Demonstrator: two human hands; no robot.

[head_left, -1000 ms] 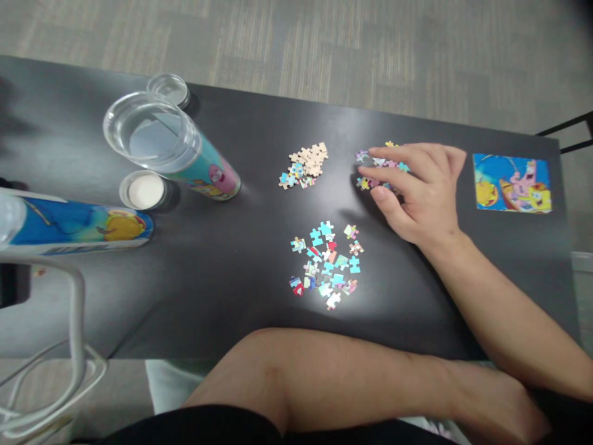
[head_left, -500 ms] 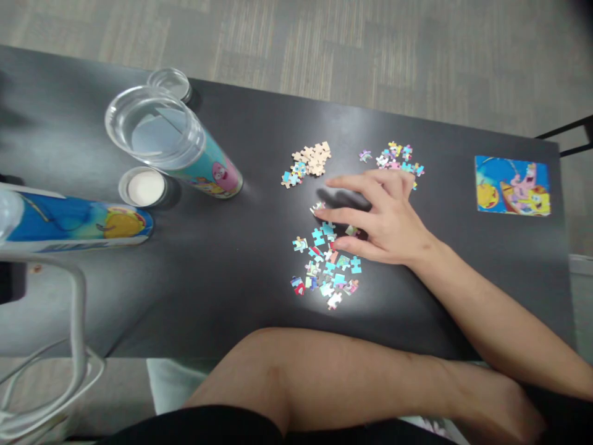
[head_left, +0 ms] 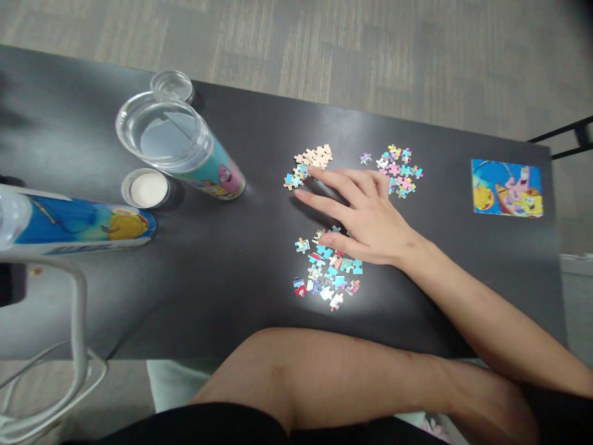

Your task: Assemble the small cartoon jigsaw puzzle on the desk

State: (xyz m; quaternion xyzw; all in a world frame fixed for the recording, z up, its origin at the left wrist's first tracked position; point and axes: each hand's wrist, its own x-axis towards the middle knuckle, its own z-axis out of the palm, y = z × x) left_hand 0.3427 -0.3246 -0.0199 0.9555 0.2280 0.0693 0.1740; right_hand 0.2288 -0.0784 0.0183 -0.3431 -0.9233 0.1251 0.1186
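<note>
Right hand (head_left: 365, 213): palm down over the tabletop (head_left: 222, 296), between the mixed heap (head_left: 309, 159) and the near group (head_left: 340, 282); placed, by the look of it, to have both within finger range.
Right grip: wide apart, thumb well parted from the spread fingers; nothing seen pinched. Middle fingertip at the edge of the mixed heap, thumb tip over the near group; contact or not, cannot tell.
Left hand (head_left: 503, 405): tucked in shade below the right arm, at the end of a folded forearm; probably kept out of the way. Left grip: fingers hidden, cannot tell.
Mixed heap: puzzle pieces, mostly pale backs up, a few picture side up at the lower left; overlapping.
Near group: loose pieces closest to the body, mostly picture side up, so colours easy to read.
Far group (head_left: 406, 172): colourful pieces just right of the fingers, set apart, perhaps to avoid mixing.
Picture card (head_left: 507, 188): flat, face up, well right of the pieces; likely there for viewing.
Tall tube (head_left: 220, 176): upright on the left, apart from the pieces; probably parked aside.
</note>
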